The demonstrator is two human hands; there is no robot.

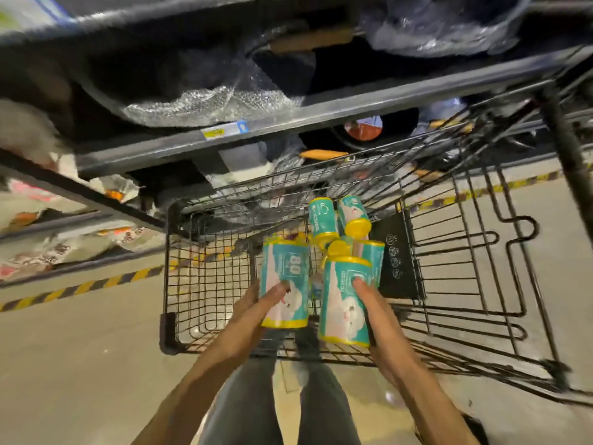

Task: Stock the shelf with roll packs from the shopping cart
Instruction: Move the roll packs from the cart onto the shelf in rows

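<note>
The roll packs (pixel 285 284) are teal with yellow ends and white and pink artwork. The cart (pixel 205 284) is black wire, the floor (pixel 80 348) beige with a yellow-and-black striped line (pixel 80 289), and the shelf (pixel 224 136) dark grey.

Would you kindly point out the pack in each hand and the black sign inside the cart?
Left pack (pixel 284 277): head view, middle of its teal wrapper.
Right pack (pixel 343 303): head view, middle of its teal wrapper.
Black sign (pixel 396 255): head view, its printed face.
</note>
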